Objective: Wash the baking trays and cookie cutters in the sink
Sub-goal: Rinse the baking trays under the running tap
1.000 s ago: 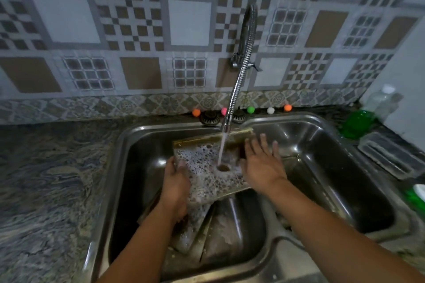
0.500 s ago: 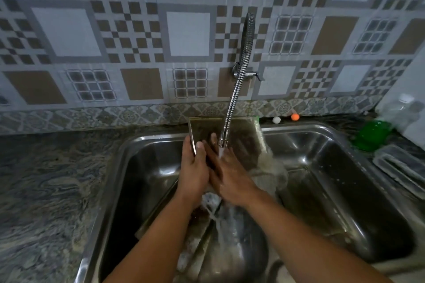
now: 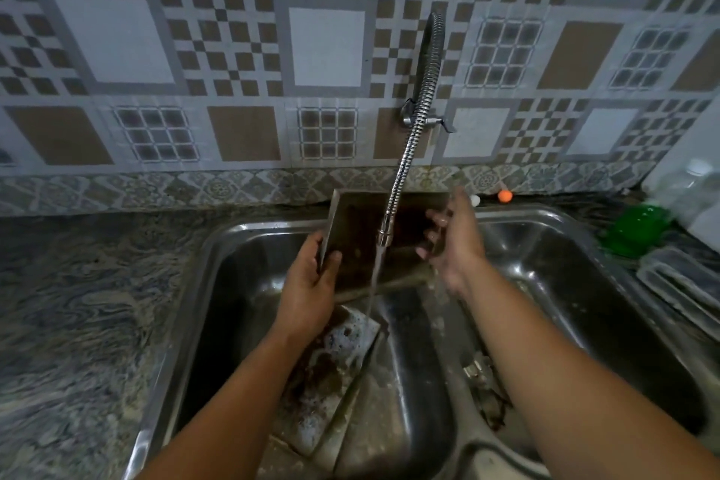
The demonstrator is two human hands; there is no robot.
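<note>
Dim, bluish-grey light overall, low contrast. Glare spots on sink rim (image 3: 249, 234) & on tap hose (image 3: 409, 152); basin bottoms fall into deep shadow. Wide-angle lens bends the wall tiles (image 3: 327, 47) & table (image 3: 78, 304) twd the edges. Right hand (image 3: 454, 242) motion-blurred; corners soft, grainy.

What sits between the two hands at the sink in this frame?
In the head view, the dark rectangular metal baking tray held upright spans from left hand to right hand; the flexible chrome faucet hose and its water stream fall before it.
</note>
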